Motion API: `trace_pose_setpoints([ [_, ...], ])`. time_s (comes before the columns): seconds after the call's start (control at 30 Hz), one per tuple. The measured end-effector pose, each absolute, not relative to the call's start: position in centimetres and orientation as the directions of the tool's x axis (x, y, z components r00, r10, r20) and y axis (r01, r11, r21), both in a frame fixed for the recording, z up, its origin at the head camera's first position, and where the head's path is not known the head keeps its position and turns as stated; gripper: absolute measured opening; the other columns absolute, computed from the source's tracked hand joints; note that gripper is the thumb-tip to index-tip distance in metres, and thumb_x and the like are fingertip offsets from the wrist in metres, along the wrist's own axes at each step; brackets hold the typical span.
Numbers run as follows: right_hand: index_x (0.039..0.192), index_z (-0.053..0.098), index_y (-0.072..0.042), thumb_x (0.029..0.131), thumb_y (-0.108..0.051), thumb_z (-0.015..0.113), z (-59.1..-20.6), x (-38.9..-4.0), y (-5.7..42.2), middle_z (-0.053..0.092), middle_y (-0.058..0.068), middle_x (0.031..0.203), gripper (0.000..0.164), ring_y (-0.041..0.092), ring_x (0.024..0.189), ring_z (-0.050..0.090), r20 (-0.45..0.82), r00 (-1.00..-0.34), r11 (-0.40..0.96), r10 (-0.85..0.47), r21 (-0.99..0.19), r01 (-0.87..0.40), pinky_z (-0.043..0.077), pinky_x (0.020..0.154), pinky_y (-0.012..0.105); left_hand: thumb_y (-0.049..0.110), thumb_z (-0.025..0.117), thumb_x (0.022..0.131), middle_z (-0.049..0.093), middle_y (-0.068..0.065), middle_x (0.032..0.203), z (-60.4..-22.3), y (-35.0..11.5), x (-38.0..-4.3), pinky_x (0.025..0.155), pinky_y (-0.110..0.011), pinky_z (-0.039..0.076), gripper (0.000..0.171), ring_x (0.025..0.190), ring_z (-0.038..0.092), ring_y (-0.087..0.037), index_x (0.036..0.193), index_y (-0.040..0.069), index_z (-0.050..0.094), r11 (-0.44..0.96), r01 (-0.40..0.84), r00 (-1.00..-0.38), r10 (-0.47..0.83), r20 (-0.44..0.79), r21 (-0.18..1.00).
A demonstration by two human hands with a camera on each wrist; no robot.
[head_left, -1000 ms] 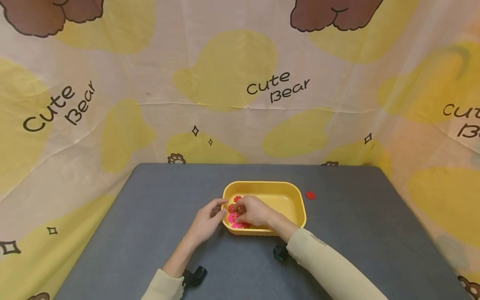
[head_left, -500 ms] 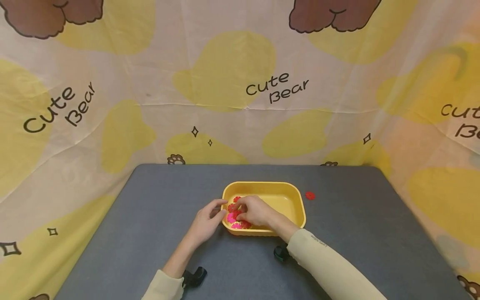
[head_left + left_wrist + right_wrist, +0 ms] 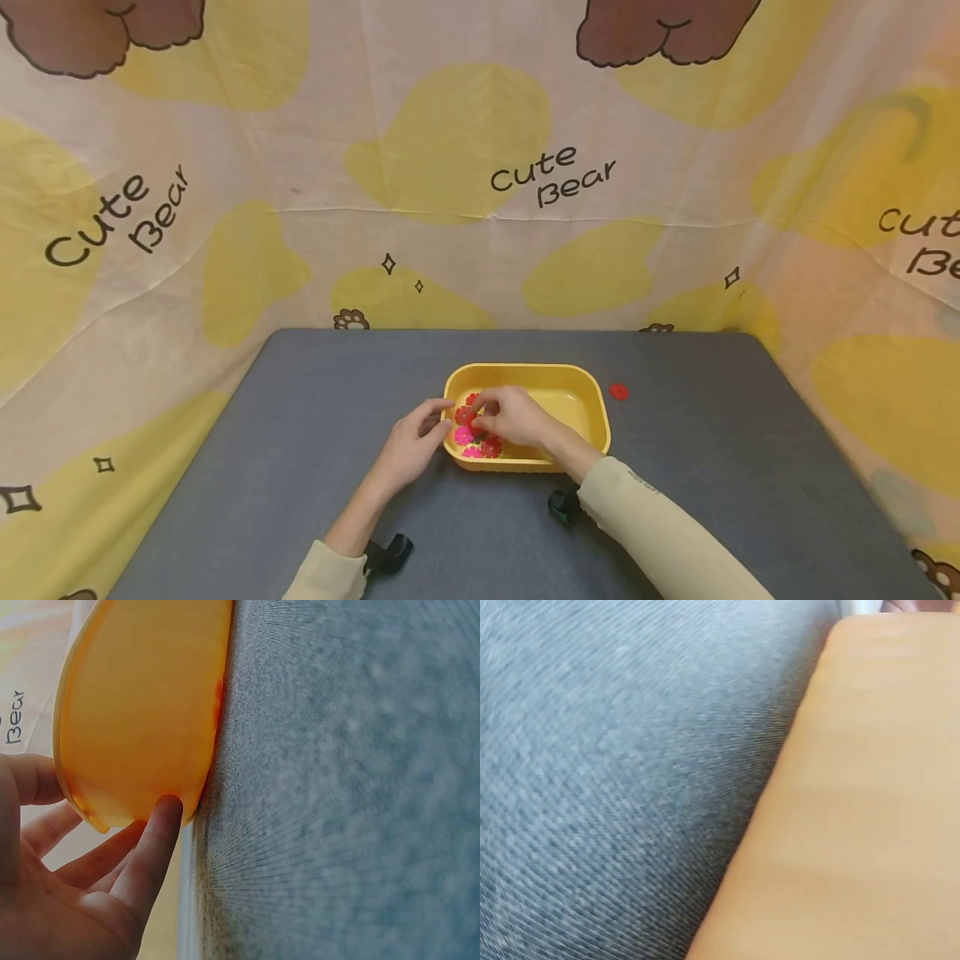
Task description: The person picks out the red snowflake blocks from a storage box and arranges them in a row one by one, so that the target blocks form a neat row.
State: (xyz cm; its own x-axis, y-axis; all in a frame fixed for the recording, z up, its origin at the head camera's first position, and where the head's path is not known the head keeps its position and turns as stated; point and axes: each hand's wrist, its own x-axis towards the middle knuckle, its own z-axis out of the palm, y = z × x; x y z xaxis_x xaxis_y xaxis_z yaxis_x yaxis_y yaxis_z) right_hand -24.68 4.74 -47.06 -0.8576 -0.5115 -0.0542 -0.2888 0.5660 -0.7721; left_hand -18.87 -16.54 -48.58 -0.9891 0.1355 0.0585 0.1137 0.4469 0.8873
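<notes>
A yellow plastic bin (image 3: pixel 572 406) sits on the table. Several red and pink flower-shaped discs (image 3: pixel 462 435) lie in its left end. My right hand (image 3: pixel 516 417) reaches over them inside the bin, thumb and forefinger pinching a red disc (image 3: pixel 474 422); part of the disc is covered by the fingers. At the outside of the left end, my left hand (image 3: pixel 412 442) rests with fingers spread. The left wrist view shows its fingertips (image 3: pixel 171 806) against the bin's outer wall and the thumb at the rim. In the right wrist view the bin's side wall (image 3: pixel 855 787) hides the fingers.
One more red disc (image 3: pixel 618 392) lies on the grey table (image 3: pixel 360 375), just right of the bin. Dark wrist cameras (image 3: pixel 388 553) sit below both forearms. A printed cloth (image 3: pixel 450 167) hangs behind and along the sides of the table.
My right hand has lifted slightly and drawn a little right, uncovering more discs at the bin's near left corner. The left hand has stayed at the bin's end.
</notes>
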Motion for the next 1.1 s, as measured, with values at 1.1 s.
trace_pose_setpoints([
  [1.1,0.106,0.076,-0.008,0.093,-0.015,0.076,-42.2,-23.8,13.0,0.073,0.009,0.087,0.015,0.026,0.067,0.066,0.091,-0.901,0.35,-0.425,-0.901,-0.256,0.059,0.067,0.05,0.025,0.064,0.101,0.064,-0.006,0.133,-48.6,-16.5,-18.8,0.095,-0.051,0.053,0.036,0.121,0.062,-0.028,0.136,0.017,0.063,0.461,0.093,-0.992,0.124,0.04,0.883],
])
